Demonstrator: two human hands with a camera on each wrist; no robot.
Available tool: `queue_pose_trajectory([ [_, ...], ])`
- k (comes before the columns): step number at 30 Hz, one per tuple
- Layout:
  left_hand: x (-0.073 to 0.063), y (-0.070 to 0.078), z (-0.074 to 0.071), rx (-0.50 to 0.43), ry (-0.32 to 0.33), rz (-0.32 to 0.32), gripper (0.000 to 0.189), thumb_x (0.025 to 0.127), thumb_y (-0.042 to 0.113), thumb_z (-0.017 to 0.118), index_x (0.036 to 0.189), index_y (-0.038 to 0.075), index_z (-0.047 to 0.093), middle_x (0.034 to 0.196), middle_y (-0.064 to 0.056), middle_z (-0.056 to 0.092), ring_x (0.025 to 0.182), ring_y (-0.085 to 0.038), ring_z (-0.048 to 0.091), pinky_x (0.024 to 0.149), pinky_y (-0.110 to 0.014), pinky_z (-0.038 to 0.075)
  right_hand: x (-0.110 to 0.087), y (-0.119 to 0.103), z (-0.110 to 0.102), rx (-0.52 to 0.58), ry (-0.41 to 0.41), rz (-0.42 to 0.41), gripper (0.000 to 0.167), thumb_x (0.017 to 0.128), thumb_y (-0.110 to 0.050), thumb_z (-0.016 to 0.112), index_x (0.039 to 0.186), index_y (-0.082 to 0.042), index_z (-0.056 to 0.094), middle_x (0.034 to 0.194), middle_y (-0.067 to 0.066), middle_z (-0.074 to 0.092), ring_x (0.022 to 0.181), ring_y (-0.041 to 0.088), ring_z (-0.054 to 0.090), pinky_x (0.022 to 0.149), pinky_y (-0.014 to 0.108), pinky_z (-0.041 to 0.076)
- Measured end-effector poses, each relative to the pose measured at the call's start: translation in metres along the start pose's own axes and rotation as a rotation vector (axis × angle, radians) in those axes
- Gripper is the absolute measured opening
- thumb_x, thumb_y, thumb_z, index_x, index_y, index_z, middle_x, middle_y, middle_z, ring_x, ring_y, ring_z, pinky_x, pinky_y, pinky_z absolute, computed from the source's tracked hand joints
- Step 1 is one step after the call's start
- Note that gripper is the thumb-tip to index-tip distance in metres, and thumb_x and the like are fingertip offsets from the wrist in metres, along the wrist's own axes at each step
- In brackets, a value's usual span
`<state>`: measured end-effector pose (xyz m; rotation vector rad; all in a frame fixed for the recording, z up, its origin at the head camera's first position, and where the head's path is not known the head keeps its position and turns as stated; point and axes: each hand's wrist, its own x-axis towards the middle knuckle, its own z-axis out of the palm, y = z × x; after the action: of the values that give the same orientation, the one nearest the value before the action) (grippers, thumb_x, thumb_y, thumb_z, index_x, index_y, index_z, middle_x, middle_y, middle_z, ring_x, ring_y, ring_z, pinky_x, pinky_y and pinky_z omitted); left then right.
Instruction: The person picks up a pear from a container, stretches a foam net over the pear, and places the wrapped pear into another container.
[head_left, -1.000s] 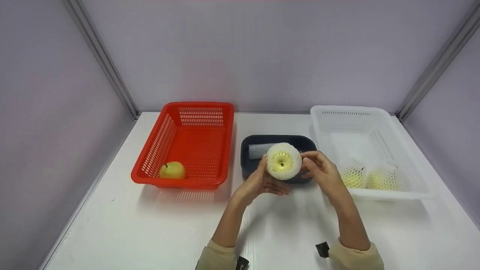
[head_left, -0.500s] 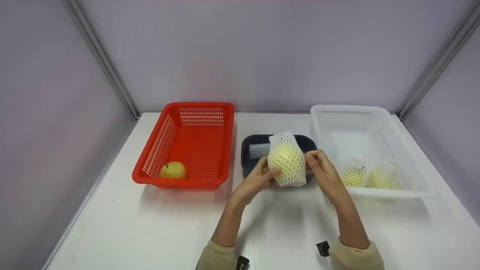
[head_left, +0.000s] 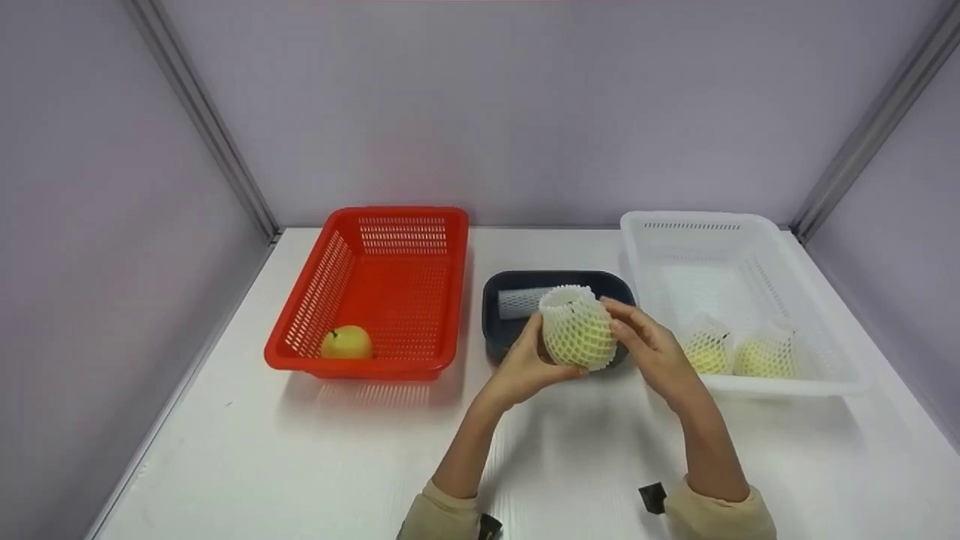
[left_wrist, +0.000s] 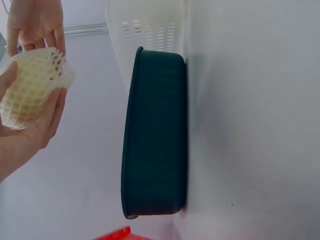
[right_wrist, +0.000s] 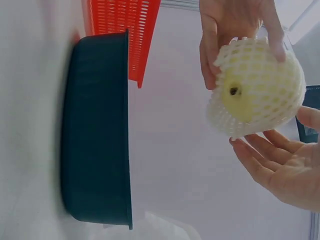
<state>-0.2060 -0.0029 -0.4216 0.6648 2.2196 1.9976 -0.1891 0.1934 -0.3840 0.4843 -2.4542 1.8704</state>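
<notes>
A yellow-green pear [head_left: 581, 337] in a white foam net is held between both hands above the dark tub [head_left: 493, 343]. My left hand [head_left: 521, 367] grips its left side and underside, thumb across the front. The fingertips and thumb of my right hand [head_left: 651, 346] rest against its right side. The net's loose end points up and away in the head view. In the right wrist view the net's other end leaves the bottom of the pear [right_wrist: 237, 100] bare, with its dark spot showing. A rolled foam net [head_left: 517, 303] lies in the tub.
On the left, a red basket [head_left: 274, 345] holds one bare yellow pear [head_left: 347, 343]. The white basket [head_left: 787, 388] at right holds two netted pears [head_left: 765, 358]. Walls enclose the white table [head_left: 337, 465] at the back and sides.
The pear has been turned about in my hands: its bare bottom end faced the head camera first, then its netted side. The left thumb has shifted lower; my right fingers now touch the pear's side.
</notes>
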Motion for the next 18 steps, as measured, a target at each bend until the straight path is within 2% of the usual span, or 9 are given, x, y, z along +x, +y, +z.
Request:
queue_pose_trajectory([
  [3,0.001,0.000,0.001,0.170,0.043,0.063,0.089,0.066,0.016,0.083,0.137,0.007,0.030,0.126,-0.005,0.044,0.113,-0.017,0.043,0.096,-0.035,0.035,-0.001,0.001,-0.001,-0.014,0.011,-0.020,0.037,0.097,-0.018,0.046,0.131,-0.002,0.047,0.132,0.011,0.043,0.119,0.018,0.042,0.093,0.022,0.037],
  [6,0.004,0.001,0.003,0.299,0.090,0.129,0.091,0.066,0.015,0.083,0.139,0.007,0.030,0.130,-0.006,0.042,0.117,-0.018,0.042,0.098,-0.037,0.034,0.000,0.002,-0.002,-0.014,0.045,-0.005,0.035,0.096,-0.017,0.048,0.128,-0.002,0.047,0.122,0.010,0.047,0.106,0.019,0.049,0.086,0.025,0.043],
  [9,0.007,0.002,0.007,0.406,0.158,0.156,0.089,0.067,0.018,0.083,0.138,0.007,0.032,0.130,-0.007,0.044,0.116,-0.018,0.044,0.096,-0.038,0.036,0.000,0.004,-0.002,0.020,0.051,0.006,0.034,0.096,-0.013,0.049,0.126,0.002,0.041,0.121,0.012,0.044,0.105,0.022,0.049,0.085,0.029,0.045],
  [11,0.009,0.002,0.012,0.456,0.216,0.142,0.087,0.067,0.022,0.083,0.137,0.009,0.034,0.126,-0.007,0.046,0.113,-0.018,0.046,0.093,-0.038,0.039,0.001,0.006,-0.002,0.031,0.033,0.013,0.036,0.096,-0.012,0.049,0.126,0.003,0.037,0.124,0.014,0.040,0.110,0.024,0.047,0.086,0.030,0.044],
  [15,0.011,0.003,0.023,0.522,0.315,0.114,0.086,0.066,0.030,0.083,0.133,0.009,0.035,0.120,-0.010,0.047,0.105,-0.021,0.051,0.084,-0.038,0.045,0.003,0.008,-0.003,-0.008,-0.002,0.050,0.049,0.094,-0.017,0.054,0.132,0.002,0.029,0.134,0.016,0.033,0.119,0.029,0.039,0.092,0.040,0.040],
  [18,0.010,0.003,0.033,0.575,0.338,0.110,0.088,0.066,0.031,0.083,0.134,0.006,0.033,0.118,-0.014,0.045,0.102,-0.024,0.053,0.080,-0.037,0.048,0.003,0.009,-0.003,-0.051,-0.004,0.103,0.063,0.091,-0.023,0.058,0.138,-0.001,0.023,0.139,0.017,0.027,0.123,0.033,0.034,0.095,0.048,0.034],
])
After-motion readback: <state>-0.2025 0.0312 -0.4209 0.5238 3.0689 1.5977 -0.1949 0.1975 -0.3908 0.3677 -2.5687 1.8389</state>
